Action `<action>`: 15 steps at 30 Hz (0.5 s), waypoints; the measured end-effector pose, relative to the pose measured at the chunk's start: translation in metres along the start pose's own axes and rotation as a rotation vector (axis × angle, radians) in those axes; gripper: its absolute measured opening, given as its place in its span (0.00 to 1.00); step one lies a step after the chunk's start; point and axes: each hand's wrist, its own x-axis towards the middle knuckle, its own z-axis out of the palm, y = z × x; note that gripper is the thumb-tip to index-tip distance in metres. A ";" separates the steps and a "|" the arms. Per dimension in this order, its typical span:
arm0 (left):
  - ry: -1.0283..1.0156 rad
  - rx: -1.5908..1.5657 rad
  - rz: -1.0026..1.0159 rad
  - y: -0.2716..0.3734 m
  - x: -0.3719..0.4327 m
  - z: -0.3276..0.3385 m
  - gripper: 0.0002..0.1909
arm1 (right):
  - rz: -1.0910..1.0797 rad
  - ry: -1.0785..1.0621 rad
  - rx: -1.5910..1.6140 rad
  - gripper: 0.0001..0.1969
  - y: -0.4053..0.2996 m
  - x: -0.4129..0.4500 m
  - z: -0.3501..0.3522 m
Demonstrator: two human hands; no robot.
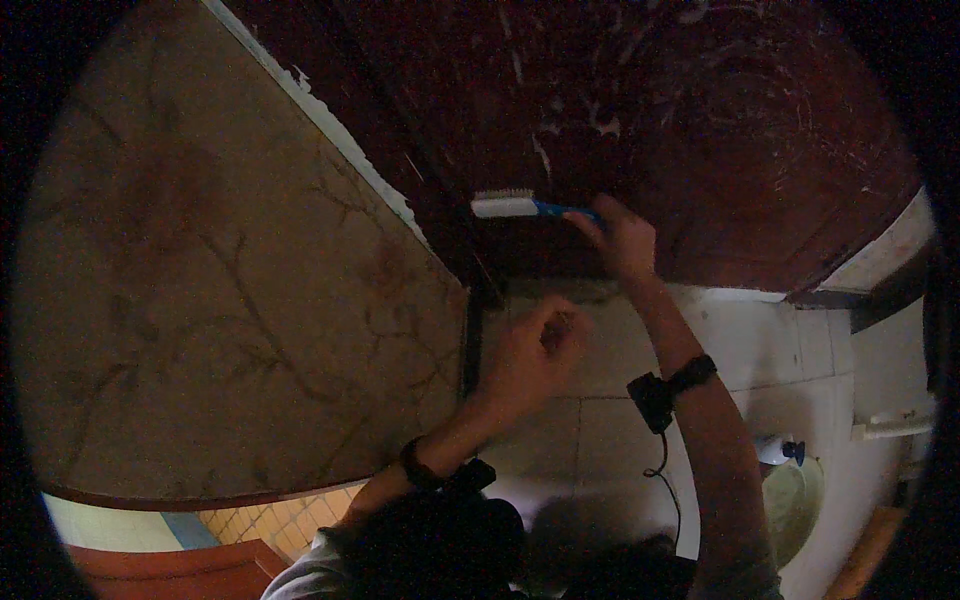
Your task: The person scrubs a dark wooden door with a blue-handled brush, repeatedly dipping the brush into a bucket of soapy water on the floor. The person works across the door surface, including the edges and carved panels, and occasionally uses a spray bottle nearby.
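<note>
A brush with a white head and a blue handle is in my right hand. Its bristles point toward the dark red-brown door, which carries white foamy streaks and swirls. Whether the bristles touch the surface is hard to tell. My left hand is blurred, lower and to the left of the brush, above the tiled floor. Its fingers curl inward around a dark gap, and I see nothing held in them. Both wrists wear black straps with small black boxes.
A wall panel with a faded branch-and-flower pattern fills the left side. At lower right, a pale green basin stands on the tiles, with a white bottle by its rim. A reddish-brown wooden panel is at lower left.
</note>
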 end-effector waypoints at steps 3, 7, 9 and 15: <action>0.177 0.102 0.050 -0.018 0.018 -0.001 0.10 | 0.119 0.033 0.124 0.21 -0.034 0.017 -0.002; 0.375 0.041 0.109 -0.035 0.044 -0.003 0.11 | 0.240 0.026 0.279 0.21 -0.057 0.031 -0.014; 0.402 -0.032 0.098 -0.034 0.050 -0.002 0.11 | 0.279 0.051 0.339 0.20 -0.059 0.035 -0.019; 0.094 0.261 0.103 0.016 0.038 -0.006 0.12 | 0.016 0.189 0.286 0.17 -0.044 0.042 -0.034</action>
